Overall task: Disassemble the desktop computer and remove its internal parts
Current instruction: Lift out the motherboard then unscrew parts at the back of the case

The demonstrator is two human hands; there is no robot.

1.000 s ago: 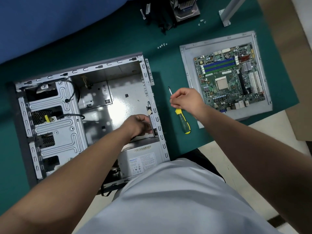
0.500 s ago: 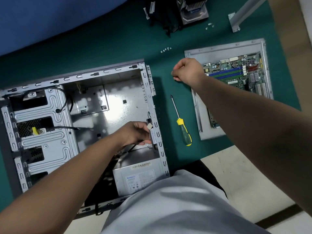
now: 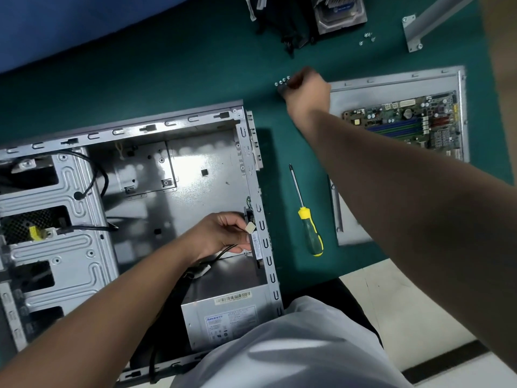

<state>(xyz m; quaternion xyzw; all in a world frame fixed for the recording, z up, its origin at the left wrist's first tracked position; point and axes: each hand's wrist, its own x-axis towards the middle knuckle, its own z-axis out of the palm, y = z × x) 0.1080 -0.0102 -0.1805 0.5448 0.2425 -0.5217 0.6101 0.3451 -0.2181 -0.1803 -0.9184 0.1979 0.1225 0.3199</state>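
The case (image 3: 140, 191) lies open at centre left of the frame, its long axis running left to right. The left hand (image 3: 221, 236) sits inside at its right wall, fingers curled around a small fan (image 3: 253, 233) and its cable. The right hand (image 3: 306, 88) reaches far up right, loosely curled over the screws (image 3: 281, 81) on the bench (image 3: 167, 79); whether it holds one, I cannot tell.

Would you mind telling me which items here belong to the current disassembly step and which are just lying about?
In use:
computer case
small fan, held by left hand
screws, at right hand
power supply

Lying about:
screwdriver
motherboard
side panel
hard drive
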